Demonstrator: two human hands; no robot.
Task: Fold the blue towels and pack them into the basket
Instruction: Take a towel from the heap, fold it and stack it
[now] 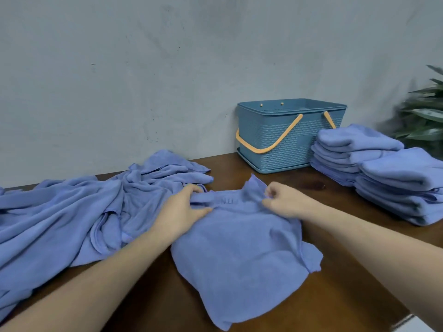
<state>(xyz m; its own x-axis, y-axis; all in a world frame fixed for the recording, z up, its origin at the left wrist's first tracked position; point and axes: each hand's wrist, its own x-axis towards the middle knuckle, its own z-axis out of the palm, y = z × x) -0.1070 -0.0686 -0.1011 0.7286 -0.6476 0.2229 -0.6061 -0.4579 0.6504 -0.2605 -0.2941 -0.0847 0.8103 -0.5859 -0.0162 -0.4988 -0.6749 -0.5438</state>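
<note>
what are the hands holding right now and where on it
Both hold the same blue towel by its far edge: the left hand pinches the far left corner, the right hand the far right.

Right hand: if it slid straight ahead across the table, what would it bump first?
Probably the blue basket by the wall. The right hand pinches the towel, pointing roughly toward it, with bare table between; depth is unclear.

Seen from a head-worn camera, a person's left hand (182, 209) and right hand (285, 200) are ungloved, both forearms bare, without sleeves, rings or watch.
</note>
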